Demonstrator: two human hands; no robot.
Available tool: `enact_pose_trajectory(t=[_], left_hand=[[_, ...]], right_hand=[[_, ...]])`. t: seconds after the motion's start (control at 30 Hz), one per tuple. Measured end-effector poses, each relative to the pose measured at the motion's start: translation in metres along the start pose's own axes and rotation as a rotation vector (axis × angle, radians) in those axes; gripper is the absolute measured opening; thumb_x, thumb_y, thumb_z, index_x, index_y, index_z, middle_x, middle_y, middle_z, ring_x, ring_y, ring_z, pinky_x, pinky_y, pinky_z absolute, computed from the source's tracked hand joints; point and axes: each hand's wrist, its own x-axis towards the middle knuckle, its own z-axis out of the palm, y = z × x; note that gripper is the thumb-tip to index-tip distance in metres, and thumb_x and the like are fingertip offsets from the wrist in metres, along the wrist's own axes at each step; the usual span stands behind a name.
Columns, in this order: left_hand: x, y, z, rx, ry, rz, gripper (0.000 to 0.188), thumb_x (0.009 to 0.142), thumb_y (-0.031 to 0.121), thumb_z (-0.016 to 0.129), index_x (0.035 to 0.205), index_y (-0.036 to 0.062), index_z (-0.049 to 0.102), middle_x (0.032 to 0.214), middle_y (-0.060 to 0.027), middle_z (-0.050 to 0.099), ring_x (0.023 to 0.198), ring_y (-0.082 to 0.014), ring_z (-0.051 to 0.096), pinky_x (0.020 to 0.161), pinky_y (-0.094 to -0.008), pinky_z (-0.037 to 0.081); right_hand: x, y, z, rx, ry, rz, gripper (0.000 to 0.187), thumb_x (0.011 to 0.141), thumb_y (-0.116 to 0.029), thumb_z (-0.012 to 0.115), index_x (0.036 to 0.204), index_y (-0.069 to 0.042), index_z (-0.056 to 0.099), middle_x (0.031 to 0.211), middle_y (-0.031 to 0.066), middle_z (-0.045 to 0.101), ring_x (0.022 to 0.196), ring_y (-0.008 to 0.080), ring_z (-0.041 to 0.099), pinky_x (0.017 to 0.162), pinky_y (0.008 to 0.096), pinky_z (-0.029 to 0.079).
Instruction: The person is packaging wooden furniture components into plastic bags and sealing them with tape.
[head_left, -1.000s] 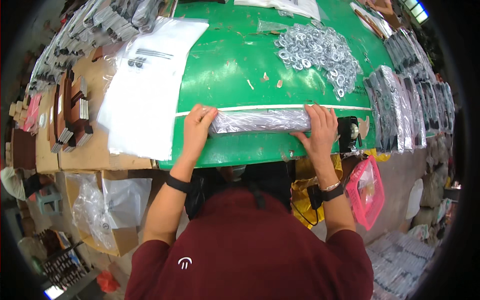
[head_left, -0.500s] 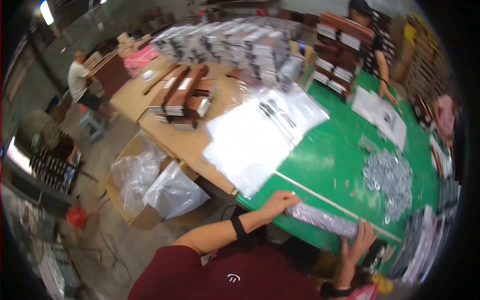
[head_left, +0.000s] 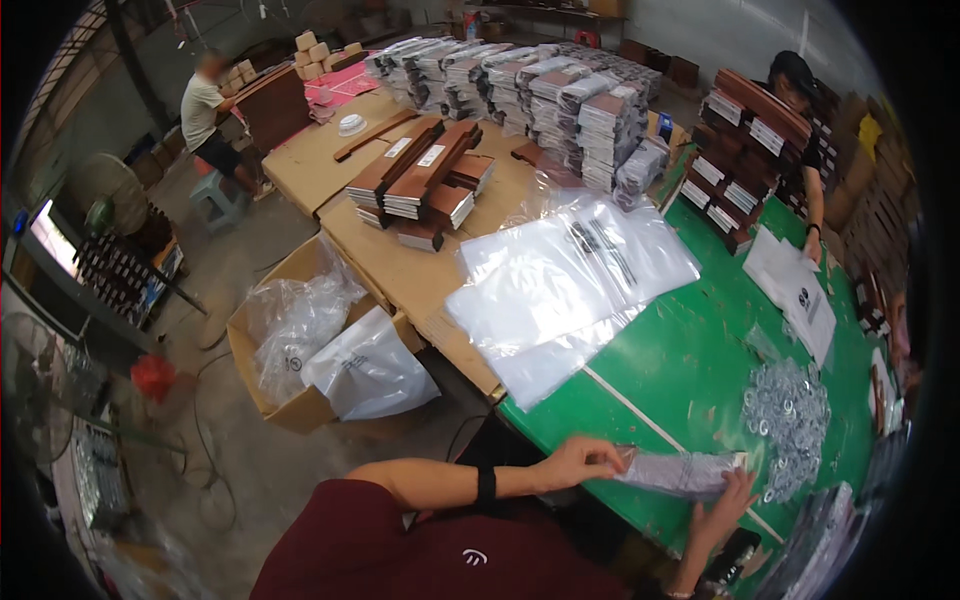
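Bundle (head_left: 680, 474), long and film-wrapped, at the near edge of the green table (head_left: 672, 372), on the near side of a white line (head_left: 640, 411); left hand (head_left: 578, 463) at its left end, fingertips and thumb drawn together, pinching the wrap; right hand (head_left: 722, 510) at its right end, fingers spread against it, thumb apart below, whether gripping or only resting cannot tell. Just beyond that end, a heap of grey rings (head_left: 785, 420). Black tool (head_left: 735, 560) near the right wrist, partly hidden, kind unclear. Farther up, clear bags (head_left: 525, 300) lie flat, overlapping the brown surface and the green. Left of these, brown slats (head_left: 425, 175), some stacked crosswise; behind them, tall rows of wrapped packs (head_left: 560, 100). Carton (head_left: 285, 405) on the floor, loose plastic spilling over its rim. Far side: co-worker behind a slat pile (head_left: 748, 150), one hand (head_left: 812, 246) by white bags (head_left: 795, 295)
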Motion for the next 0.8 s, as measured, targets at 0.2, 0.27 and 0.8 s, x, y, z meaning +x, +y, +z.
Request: enact_pose_trajectory(t=[0.2, 0.27, 0.8], left_hand=[[-0.002, 0.012, 0.011, 0.075, -0.069, -0.097, 0.019, 0.089, 0.012, 0.07, 0.106, 0.0067, 0.073, 0.1, -0.0038, 0.071, 0.087, -0.0113, 0.062, 0.077, -0.0256, 0.05], [-0.007, 0.02, 0.006, 0.012, -0.039, -0.172, 0.019, 0.088, 0.009, 0.069, 0.106, 0.0027, 0.072, 0.105, -0.0056, 0.071, 0.09, -0.0116, 0.063, 0.081, -0.0273, 0.051], [0.003, 0.026, 0.02, -0.014, -0.047, -0.281, 0.016, 0.093, 0.011, 0.068, 0.108, 0.0048, 0.067, 0.097, -0.0004, 0.067, 0.083, -0.0058, 0.058, 0.077, -0.0213, 0.045]], right_hand=[[-0.027, 0.009, -0.007, 0.188, 0.04, -0.033, 0.069, 0.067, -0.003, 0.065, 0.135, -0.005, 0.053, 0.148, 0.0235, 0.044, 0.14, 0.0433, 0.036, 0.116, 0.051, 0.024], [-0.032, -0.003, 0.004, 0.258, 0.057, 0.056, 0.065, 0.071, -0.001, 0.063, 0.135, -0.005, 0.053, 0.148, 0.024, 0.043, 0.139, 0.0424, 0.037, 0.116, 0.0501, 0.026], [-0.155, 0.061, -0.087, 0.202, 0.338, 0.616, 0.072, 0.07, -0.028, 0.085, 0.13, -0.005, 0.054, 0.115, 0.0115, 0.061, 0.107, 0.028, 0.057, 0.094, 0.0405, 0.045]])
